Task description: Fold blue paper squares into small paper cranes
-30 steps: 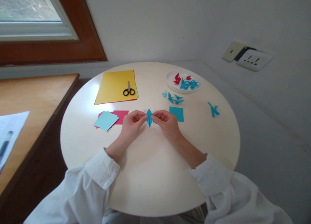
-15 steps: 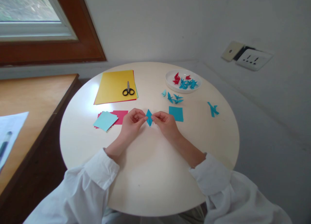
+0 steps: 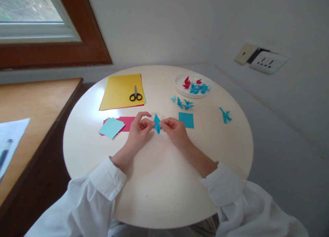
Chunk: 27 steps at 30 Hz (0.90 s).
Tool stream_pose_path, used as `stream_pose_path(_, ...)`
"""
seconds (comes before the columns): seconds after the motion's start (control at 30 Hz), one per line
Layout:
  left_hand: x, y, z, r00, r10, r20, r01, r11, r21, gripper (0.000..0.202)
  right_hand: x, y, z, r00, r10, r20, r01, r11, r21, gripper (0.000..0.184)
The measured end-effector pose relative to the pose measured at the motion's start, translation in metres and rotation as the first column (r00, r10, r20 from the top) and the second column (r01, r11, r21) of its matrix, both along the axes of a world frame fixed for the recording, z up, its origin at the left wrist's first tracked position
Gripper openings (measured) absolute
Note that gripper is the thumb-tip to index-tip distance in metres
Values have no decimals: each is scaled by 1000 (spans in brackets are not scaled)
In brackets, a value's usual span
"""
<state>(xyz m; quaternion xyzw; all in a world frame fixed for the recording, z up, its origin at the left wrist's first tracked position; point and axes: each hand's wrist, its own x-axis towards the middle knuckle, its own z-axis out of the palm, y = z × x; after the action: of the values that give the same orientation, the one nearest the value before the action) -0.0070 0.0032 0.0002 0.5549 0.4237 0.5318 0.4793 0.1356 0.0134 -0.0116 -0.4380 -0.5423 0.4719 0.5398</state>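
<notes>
A small blue piece of folded origami paper (image 3: 157, 124), diamond-shaped with a slit down its lower middle, is held upright over the table. My left hand (image 3: 141, 128) pinches its left edge between thumb and finger, with the index finger raised and bent. On the opposite edge, my right hand (image 3: 176, 130) pinches it the same way. A flat blue paper square (image 3: 186, 120) lies just beyond my right hand. Left of my left hand, a pale mint square (image 3: 111, 127) rests on pink paper (image 3: 126, 123), which my hand partly covers.
Scissors (image 3: 135, 95) lie on large yellow sheets (image 3: 120, 89) at the back left. A white plate (image 3: 177, 87) holds red and blue folded cranes. More blue cranes (image 3: 185, 104) sit in front of it. Blue paper strips (image 3: 225, 115) lie at the right.
My left index finger has lifted away from the folded paper. The paper has shifted slightly left and tilted a little, still pinched from both sides.
</notes>
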Motion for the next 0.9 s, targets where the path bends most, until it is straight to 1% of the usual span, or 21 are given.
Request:
stream_pose_path(0.07,0,0,2,999,21,-32,-19,999,42,16,-1,1,-1,997,2,-83,-5,1000,-28,17)
stream_pose_path(0.13,0,0,4,993,40,-108,-31,996,87,4,-2,2,-1,988,-1,-153,-6,999,-44,17)
stream_pose_path(0.23,0,-1,7,983,38,-181,-24,996,83,10,-1,3,-1,983,-3,-185,-4,999,-37,14)
stream_pose_path(0.33,-1,-2,7,990,14,-137,-10,999,30,13,1,3,1,986,-9,-165,1,999,-48,12)
stream_pose_path(0.5,-1,-1,5,998,-10,-55,8,999,-32,21,3,2,-1,977,50,-209,-66,995,-72,20)
stream_pose_path(0.6,0,0,4,999,-13,-39,11,999,-47,24,3,1,-2,966,75,-246,-97,992,-79,24)
stream_pose_path(0.73,1,0,3,1000,-18,-11,17,998,-59,26,3,0,-2,961,78,-265,-105,990,-91,28)
stream_pose_path(0.9,1,-1,4,999,-3,44,8,993,-121,27,2,-1,2,955,88,-282,-124,986,-113,32)
